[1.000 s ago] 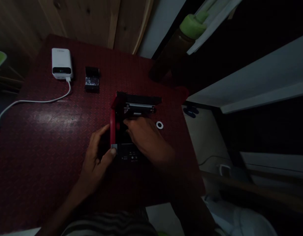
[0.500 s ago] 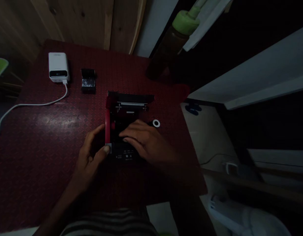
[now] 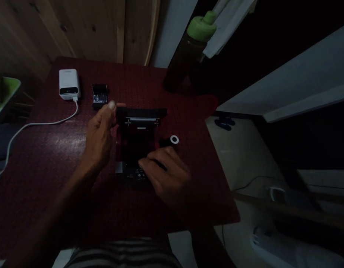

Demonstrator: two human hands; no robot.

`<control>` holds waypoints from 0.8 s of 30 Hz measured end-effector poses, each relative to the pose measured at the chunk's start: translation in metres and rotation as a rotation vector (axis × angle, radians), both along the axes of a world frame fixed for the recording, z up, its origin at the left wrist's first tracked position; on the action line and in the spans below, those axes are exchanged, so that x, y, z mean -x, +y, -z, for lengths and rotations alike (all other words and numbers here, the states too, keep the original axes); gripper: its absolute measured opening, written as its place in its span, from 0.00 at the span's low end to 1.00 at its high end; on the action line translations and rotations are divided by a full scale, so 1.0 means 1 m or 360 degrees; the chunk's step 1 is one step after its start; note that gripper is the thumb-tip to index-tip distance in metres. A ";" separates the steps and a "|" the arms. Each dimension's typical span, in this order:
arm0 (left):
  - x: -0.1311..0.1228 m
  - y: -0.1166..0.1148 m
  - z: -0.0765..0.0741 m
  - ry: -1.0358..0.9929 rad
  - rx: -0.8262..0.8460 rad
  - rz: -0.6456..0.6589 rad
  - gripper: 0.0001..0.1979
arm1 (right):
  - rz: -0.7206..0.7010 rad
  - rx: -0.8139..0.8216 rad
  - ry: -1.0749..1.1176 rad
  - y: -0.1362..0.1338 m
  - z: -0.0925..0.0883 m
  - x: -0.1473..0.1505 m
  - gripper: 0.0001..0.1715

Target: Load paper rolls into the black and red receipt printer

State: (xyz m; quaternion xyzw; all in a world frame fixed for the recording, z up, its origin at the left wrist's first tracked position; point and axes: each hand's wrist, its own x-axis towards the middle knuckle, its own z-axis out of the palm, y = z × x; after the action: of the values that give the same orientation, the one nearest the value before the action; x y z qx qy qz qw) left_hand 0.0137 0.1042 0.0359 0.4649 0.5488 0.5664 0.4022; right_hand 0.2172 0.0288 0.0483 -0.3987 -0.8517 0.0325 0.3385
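Observation:
A small red-and-black printer (image 3: 122,167) stands on the table with its hinged lid (image 3: 145,112) raised. My left hand (image 3: 100,136) is at the lid's left edge, thumb and fingers closed on it. Over the front right of the printer, my right hand (image 3: 169,171) has its fingers bent and close together. Its fingertips are by the front panel with the buttons, and whatever they might hold is hidden. The printer's inside is dark. A black roll with a white ring end (image 3: 174,139) lies just right of the printer.
On the dark red table (image 3: 76,178) are a white power bank (image 3: 69,82) with a white cable (image 3: 51,123), and a small black roll of film (image 3: 100,97). A brown bottle with a green cap (image 3: 201,29) stands at the back. Blue slippers (image 3: 224,123) lie on the floor.
My left hand has moved up from the printer's left side to the lid. My right hand has drawn back from the inside toward the front panel.

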 end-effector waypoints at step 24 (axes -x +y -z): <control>0.006 -0.079 0.026 -0.0160 0.0456 0.0179 0.34 | 0.0177 0.0239 -0.0038 -0.029 0.015 0.001 0.14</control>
State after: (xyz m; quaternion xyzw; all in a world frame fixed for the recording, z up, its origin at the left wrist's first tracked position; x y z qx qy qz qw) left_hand 0.0076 0.0250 0.0094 0.4040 0.5762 0.4815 0.5224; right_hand 0.2158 0.0002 0.0329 -0.4700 -0.8274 0.0726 0.2986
